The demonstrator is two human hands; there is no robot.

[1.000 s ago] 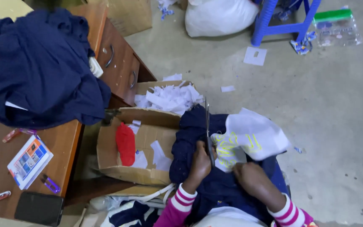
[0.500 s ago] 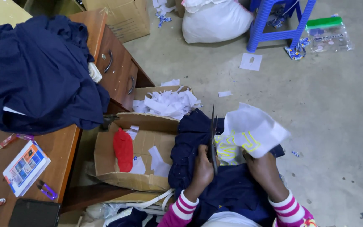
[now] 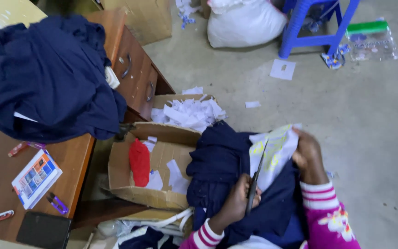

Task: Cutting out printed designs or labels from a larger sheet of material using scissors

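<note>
White backing sheet [image 3: 277,152] w/ yellow print sits on the navy garment [image 3: 222,170] in the person's lap, approx 5 o'clock of frame. Scissors [image 3: 255,180] run along the sheet's left edge, blades pointing to 12. Left hand [image 3: 238,200] is closed round the scissor handles, at 7 o'clock from the sheet. Right hand [image 3: 307,150] pinches the sheet's right edge, at 3 o'clock from it, fingers curled over the paper.

At 9 o'clock of the garment: open cardboard box [image 3: 130,189] on the floor w/ a red cloth piece [image 3: 139,161] and white scraps inside. At 11 o'clock: pile of white paper offcuts [image 3: 190,113]. Further at 9–10 o'clock: wooden desk [image 3: 77,159] w/ a heap of navy clothes [image 3: 51,83] on top, small card booklet [image 3: 35,177], purple thread snips [image 3: 57,203]. At 12–1 o'clock: white sack [image 3: 245,23], blue plastic stool [image 3: 318,23].
</note>
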